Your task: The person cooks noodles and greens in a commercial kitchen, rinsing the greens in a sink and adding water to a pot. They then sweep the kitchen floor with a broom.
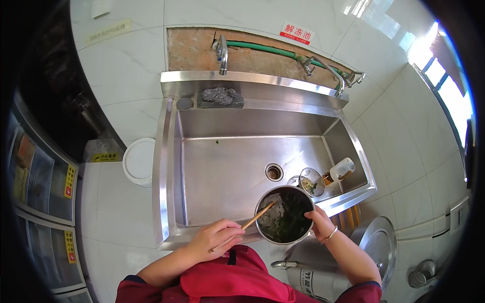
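My left hand [218, 238] grips a pair of wooden chopsticks [258, 216], their tips reaching into a round metal pot [260, 231]. Dark green leafy pieces in liquid [291, 216] fill much of the pot. With the thumb over the rim, my right hand [321, 224] holds the pot's right side above the front edge of a stainless steel sink [223, 170]. Just beyond the pot, a metal strainer [312, 181] with food scraps lies in the sink near the drain [273, 172]. Beside it leans a clear plastic bottle [342, 169].
Steel wool [219, 96] rests on the sink's back ledge, near a round metal lid [185, 104]. Faucets [222, 57] project from the wall. A white lidded bucket [139, 161] stands left, a large steel barrel [318, 265] at front right. Glass-doored cabinets [49, 185] line the far left.
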`<state>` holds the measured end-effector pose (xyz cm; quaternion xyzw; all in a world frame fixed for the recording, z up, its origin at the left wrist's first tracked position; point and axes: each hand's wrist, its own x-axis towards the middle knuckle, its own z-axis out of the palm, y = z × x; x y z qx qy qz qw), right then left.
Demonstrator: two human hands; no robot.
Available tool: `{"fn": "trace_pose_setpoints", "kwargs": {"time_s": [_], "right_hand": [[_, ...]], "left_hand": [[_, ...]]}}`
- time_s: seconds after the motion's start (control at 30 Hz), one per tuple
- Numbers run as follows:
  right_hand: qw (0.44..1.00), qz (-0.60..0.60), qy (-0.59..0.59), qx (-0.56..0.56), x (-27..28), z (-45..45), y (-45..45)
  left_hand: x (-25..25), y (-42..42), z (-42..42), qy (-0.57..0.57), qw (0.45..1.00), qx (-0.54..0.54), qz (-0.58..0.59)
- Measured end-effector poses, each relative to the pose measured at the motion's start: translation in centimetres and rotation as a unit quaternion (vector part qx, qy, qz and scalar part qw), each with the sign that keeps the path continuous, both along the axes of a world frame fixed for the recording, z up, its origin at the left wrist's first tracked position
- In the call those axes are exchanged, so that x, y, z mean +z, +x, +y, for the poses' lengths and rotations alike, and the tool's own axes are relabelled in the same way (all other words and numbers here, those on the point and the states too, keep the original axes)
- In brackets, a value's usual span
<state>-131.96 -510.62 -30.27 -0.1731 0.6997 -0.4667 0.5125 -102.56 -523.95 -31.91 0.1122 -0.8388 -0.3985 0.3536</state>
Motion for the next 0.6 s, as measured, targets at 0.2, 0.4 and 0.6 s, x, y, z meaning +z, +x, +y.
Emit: {"fn": "trace_pose_setpoints", "kwargs": {"time_s": [0.2,0.4,0.6], "right_hand": [[0.997,0.045,0.056,0.039,1.4,-5.7,-2.3],[0.991,0.064,0.062,0.1,1.3,-9.5,-5.1],[0.987,0.089,0.054,0.126,1.6,-12.3,-6.9]], "left_hand": [[-1.0,-2.3,-3.4,0.052,0.998,0.024,-0.008],[-1.7,-3.9,-4.8,0.055,0.997,0.058,0.011],[-2.4,-5.5,-5.9,0.048,0.995,0.082,0.03]]}}
